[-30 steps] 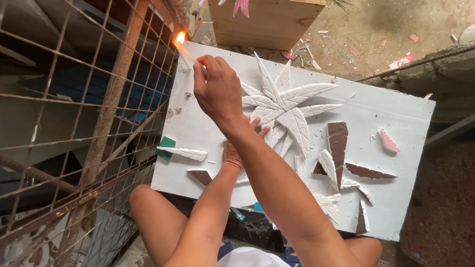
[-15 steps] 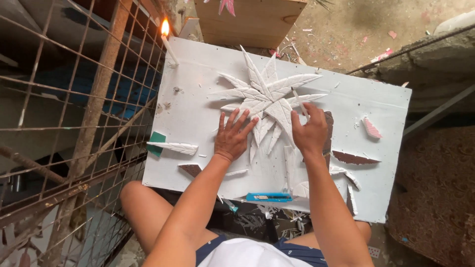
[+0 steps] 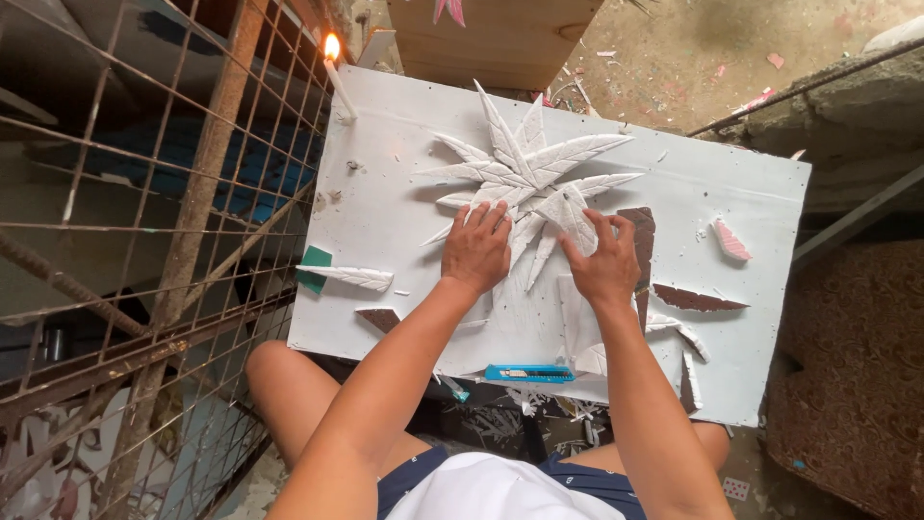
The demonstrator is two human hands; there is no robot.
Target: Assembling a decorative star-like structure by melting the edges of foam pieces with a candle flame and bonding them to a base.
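**Both hands pressing a white carved leaf rosette on a lap board**

Resting across the seated person's bare knees, the flat white rectangular board (image 3: 385, 202) serves as the surface, with a rusty wire-mesh grille (image 3: 144, 241) to its left and dusty ground scattered with scraps beyond.

Nearest the body, a blue utility knife (image 3: 529, 373) lies at the board's near edge. Just past it, the left hand (image 3: 475, 252) lies open and flat, fingers spread, palm down on the lower leaves of the white star-shaped cluster of carved foam-like leaves (image 3: 525, 178). The right hand (image 3: 604, 262) is beside it, fingers curled, tips pinching or pressing one leaf; whether it truly grips the leaf I cannot tell.

The cluster sits at the board's middle, pointed leaves fanning outward with scored veins. It looks light, matte and brittle: thin tips would likely snap or dent, so it is best held at the thick centre or pressed flat, not lifted by a point.

A loose white carved leaf (image 3: 351, 277) lies at left beside a green scrap (image 3: 313, 268). Brown leaf-shaped cut-outs (image 3: 698, 300) show at right, near a pink striped piece (image 3: 731, 241).

Farthest, a lit white candle (image 3: 339, 82) leans at the board's far corner, before a pale wooden box (image 3: 491, 39).
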